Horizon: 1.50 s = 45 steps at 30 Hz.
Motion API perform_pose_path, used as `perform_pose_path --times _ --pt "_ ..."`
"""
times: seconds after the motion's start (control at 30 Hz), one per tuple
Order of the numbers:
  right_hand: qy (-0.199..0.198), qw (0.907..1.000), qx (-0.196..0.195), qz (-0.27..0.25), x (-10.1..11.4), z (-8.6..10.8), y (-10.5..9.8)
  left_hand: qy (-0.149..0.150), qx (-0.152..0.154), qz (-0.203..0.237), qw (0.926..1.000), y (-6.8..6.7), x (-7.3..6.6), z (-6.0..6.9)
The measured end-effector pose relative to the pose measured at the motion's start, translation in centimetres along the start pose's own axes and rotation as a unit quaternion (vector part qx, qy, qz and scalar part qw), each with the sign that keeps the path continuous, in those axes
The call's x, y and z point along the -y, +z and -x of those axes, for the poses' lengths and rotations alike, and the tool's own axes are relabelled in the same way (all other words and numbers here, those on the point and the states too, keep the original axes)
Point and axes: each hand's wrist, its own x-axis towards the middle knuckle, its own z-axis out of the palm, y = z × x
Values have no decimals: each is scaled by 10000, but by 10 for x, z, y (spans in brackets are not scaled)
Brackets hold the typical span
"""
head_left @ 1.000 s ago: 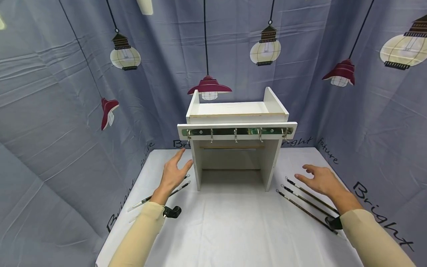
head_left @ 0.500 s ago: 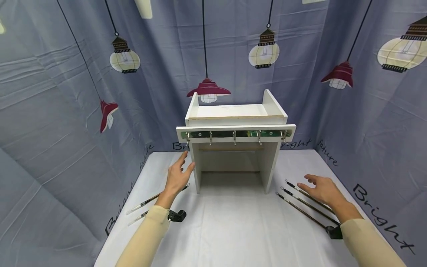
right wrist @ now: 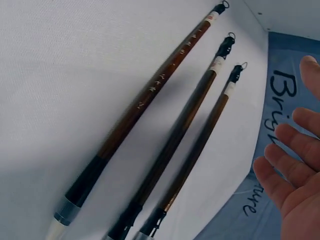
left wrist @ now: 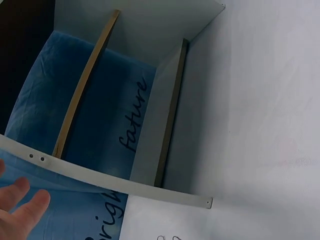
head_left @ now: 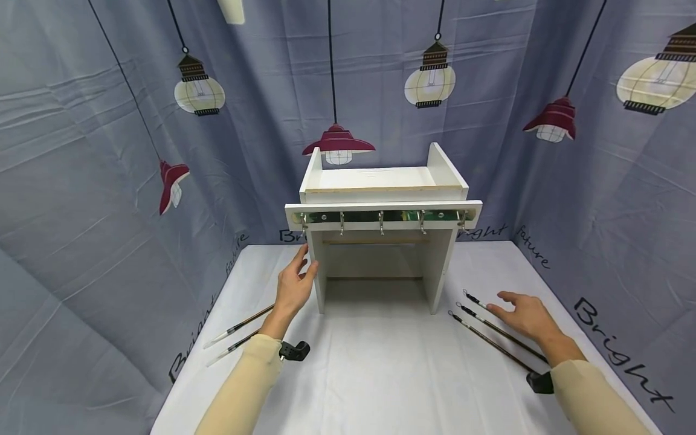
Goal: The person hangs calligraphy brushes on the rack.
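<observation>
A white wooden rack [head_left: 380, 194] stands at the middle back, its front rail carrying a shiny metal strip with several hooks [head_left: 381, 222]. My left hand [head_left: 292, 291] is beside the rack's left side panel [head_left: 319, 278], fingers loosely spread and holding nothing. Whether its fingertips touch the panel I cannot tell. Over the far brushes on the right hovers my right hand [head_left: 526, 317], fingers relaxed, palm bare [right wrist: 300, 185]. Three writing brushes with dark handles and hanging loops lie there: a near one [right wrist: 130, 112], a middle one [right wrist: 175, 135] and a far one [right wrist: 200, 140].
Two more writing brushes, one farther [head_left: 239, 326] and one nearer [head_left: 235, 347], lie left of the rack, partly hidden by my left arm. A white cloth covers the table [head_left: 375, 374]. Grey-blue curtains [head_left: 261, 151] with printed lamps enclose the back and sides.
My left hand has moved right, closer to the rack's left panel, uncovering more of the left brushes. The right hand has sunk a little toward me. The rack and brushes stay put.
</observation>
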Motion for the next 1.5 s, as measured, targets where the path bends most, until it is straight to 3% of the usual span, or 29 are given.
perform_pose_path --times 0.53,1.1,1.5 --pt "-277 9995 31 -178 -25 -9 23 80 -123 200 9997 12 4 -3" --pt "205 9974 40 -686 -45 -6 43 23 -217 250 9994 17 5 -6" --pt "321 9954 -303 -849 -55 -8 56 38 -442 4 9990 18 4 -8"
